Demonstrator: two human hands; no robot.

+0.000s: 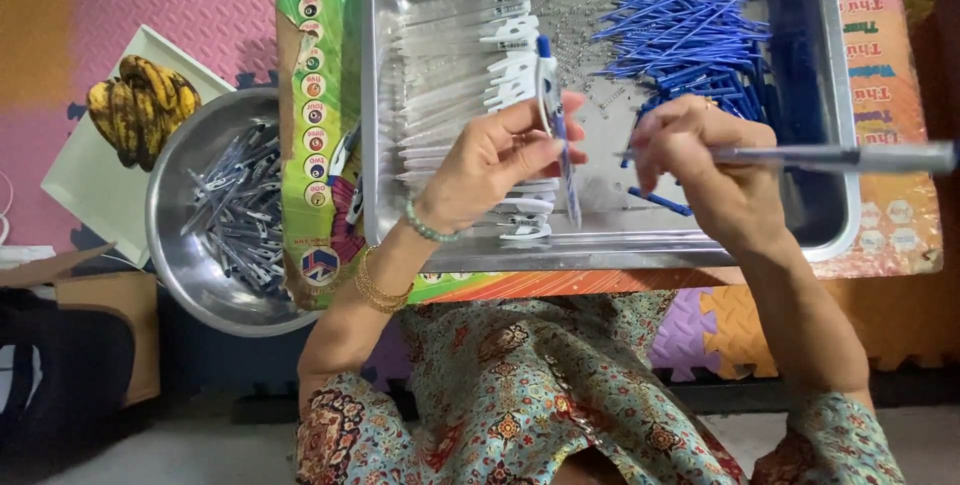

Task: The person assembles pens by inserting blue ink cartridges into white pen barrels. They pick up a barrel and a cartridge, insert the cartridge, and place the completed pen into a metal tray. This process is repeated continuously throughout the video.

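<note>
Pen (556,135) over tray (610,250) near edge.

The rectangular steel tray (840,195) is running past the top edge; tiny springs (575,40) inside it are blurring together.

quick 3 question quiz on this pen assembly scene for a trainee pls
1. True or false: the left hand holds a white pen barrel with a blue tip.
2. Which container holds the blue refills? A) round steel bowl B) rectangular steel tray C) cardboard box
3. What fruit lies left of the bowl?

Key:
1. True
2. B
3. Bananas, overripe, on a white board
</note>
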